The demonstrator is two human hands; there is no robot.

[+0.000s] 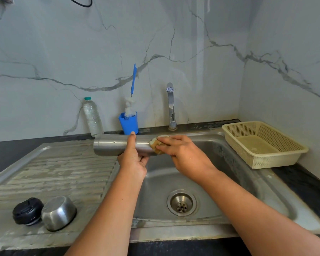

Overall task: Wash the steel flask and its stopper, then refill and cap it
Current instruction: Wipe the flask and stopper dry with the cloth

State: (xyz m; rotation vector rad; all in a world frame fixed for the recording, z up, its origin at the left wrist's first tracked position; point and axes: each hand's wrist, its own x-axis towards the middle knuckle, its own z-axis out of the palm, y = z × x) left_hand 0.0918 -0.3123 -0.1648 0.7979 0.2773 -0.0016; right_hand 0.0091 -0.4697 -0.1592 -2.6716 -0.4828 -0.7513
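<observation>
The steel flask (111,146) lies sideways in the air over the left side of the sink basin (207,182). My left hand (132,161) grips its middle from below, thumb over the top. My right hand (183,152) holds a yellow sponge (156,144) against the flask's right end, which the sponge and hand hide. The black stopper (27,211) and the steel cup lid (58,213), upside down, rest on the drainboard (54,172) at the front left.
A tap (171,106) stands behind the basin with no water running. A blue cup holding a bottle brush (129,122) and a plastic water bottle (92,117) stand at the back. A cream plastic basket (264,144) sits on the right counter. The drain (181,203) is below my arms.
</observation>
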